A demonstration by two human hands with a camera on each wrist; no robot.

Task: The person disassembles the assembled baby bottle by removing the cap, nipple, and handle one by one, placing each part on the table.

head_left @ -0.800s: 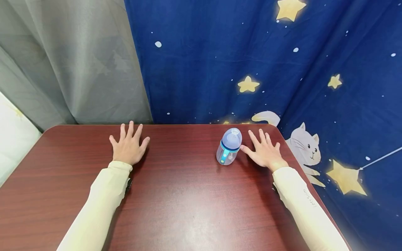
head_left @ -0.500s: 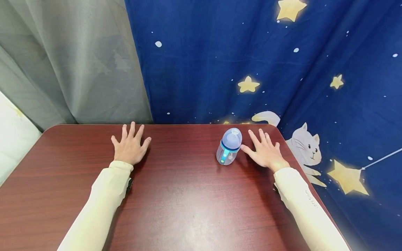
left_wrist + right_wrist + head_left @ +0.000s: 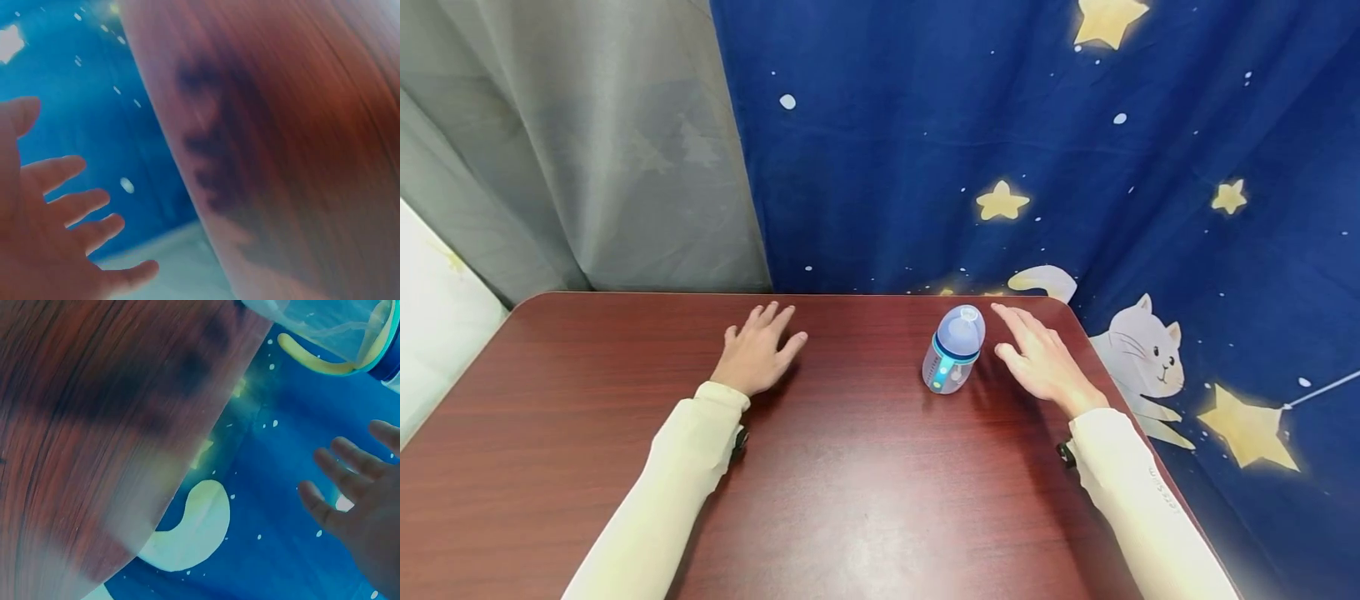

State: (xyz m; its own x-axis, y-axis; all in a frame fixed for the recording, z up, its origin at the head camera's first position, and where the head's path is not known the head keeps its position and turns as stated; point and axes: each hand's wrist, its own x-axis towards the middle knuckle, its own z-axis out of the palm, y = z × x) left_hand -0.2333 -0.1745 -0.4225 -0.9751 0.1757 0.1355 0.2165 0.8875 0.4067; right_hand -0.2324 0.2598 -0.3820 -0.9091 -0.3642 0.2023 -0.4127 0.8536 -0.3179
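Note:
A baby bottle (image 3: 952, 354) with a bluish domed cap, dark blue ring and turquoise handle stands upright near the table's far right corner. Just to its right is my right hand (image 3: 1041, 358), fingers extended and holding nothing, a small gap between thumb and bottle. The right wrist view catches part of the clear bottle (image 3: 337, 328) at the top, with the fingers below it. My left hand (image 3: 756, 350) is well left of the bottle, fingers spread, nothing in it. In the left wrist view the left hand (image 3: 56, 231) is raised over the table, its shadow on the wood.
The reddish-brown wooden table (image 3: 865, 467) has rounded far corners. Behind it hang a grey curtain (image 3: 587, 150) and a dark blue curtain (image 3: 880, 150) with stars and a cat printed on it.
My left hand has moved right, toward the bottle. My right hand has turned slightly, its fingers closer together and its thumb drawn away from the bottle. The head view has shifted a little.

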